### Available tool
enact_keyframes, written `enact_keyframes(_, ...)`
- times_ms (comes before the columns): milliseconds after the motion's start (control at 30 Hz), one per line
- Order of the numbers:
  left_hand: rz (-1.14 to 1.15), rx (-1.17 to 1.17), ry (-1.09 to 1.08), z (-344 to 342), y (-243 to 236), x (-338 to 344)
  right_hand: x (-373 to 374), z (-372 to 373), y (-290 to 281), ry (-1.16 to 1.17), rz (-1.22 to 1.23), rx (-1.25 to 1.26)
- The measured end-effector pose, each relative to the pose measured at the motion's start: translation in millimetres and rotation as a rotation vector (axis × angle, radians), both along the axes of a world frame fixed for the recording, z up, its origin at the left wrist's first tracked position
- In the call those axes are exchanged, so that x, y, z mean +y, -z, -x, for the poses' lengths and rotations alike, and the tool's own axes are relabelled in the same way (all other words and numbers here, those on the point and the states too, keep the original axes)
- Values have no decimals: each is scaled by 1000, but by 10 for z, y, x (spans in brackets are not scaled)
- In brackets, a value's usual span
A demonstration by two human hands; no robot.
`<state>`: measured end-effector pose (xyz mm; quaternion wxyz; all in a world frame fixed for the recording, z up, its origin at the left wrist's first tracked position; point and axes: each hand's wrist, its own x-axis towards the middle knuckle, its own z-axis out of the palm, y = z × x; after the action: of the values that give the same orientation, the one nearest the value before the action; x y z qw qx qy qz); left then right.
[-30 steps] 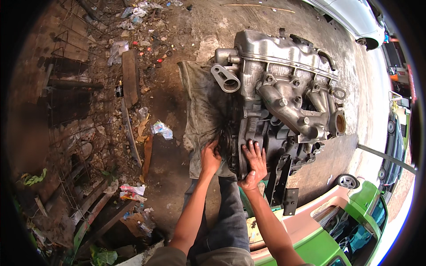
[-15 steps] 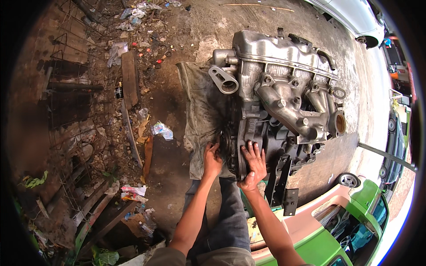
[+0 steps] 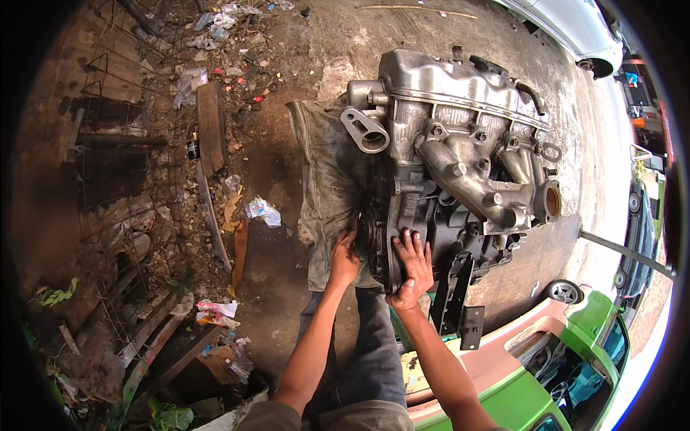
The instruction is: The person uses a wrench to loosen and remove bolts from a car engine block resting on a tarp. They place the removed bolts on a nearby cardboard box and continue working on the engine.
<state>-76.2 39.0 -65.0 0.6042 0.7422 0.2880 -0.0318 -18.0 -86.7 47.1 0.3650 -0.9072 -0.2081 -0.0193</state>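
A car engine (image 3: pixel 471 108) stands before me, with a shiny rocker cover on top and a branched metal manifold (image 3: pixel 474 179) on the side facing me. My left hand (image 3: pixel 345 257) is closed at the left end of the engine, its fingertips curled against the rim of a dark round pulley (image 3: pixel 368 237) and partly hidden there. Flat against the lower block lies my right hand (image 3: pixel 412 267), fingers stretched upward and thumb side at the front cover's edge. A dark metal bracket (image 3: pixel 454 294) juts out to the right of that hand.
A grimy cloth (image 3: pixel 323 179) hangs or lies at the engine's left. Further left are a wooden plank (image 3: pixel 211 129), litter and rubble. A green car (image 3: pixel 496 402) with its door area exposed is close on the lower right; a pale car (image 3: pixel 575 29) is at the far right.
The engine has shifted very slightly to the right. Both hands keep nearly the same places on it, the right one moving slightly with it.
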Motion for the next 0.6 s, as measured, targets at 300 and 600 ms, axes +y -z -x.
enact_keyframes(300,-68,-1,29,63,114,-125,8,-8,5,6,11,-47)
enact_keyframes(600,-94,34,155,-359,-676,332,11,-4,3,9,6,-44)
